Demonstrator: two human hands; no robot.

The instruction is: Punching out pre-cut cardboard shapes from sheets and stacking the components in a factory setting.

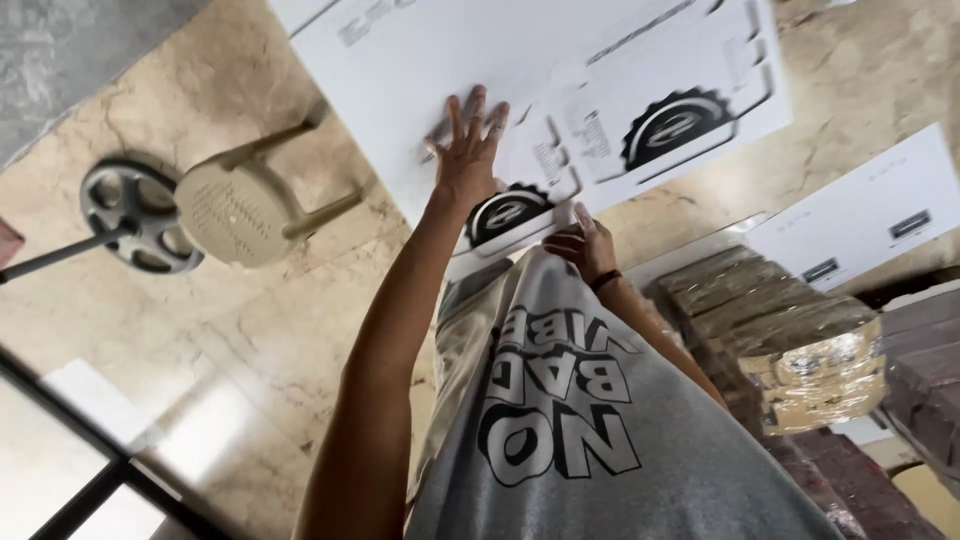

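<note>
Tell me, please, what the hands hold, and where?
The left hand presses flat on the white die-cut cardboard sheet; the right hand grips its near edge.

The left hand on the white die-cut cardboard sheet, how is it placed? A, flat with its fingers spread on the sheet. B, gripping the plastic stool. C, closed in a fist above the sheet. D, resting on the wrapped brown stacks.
A: the left hand lies palm down, fingers spread, on the white cardboard sheet.
</note>
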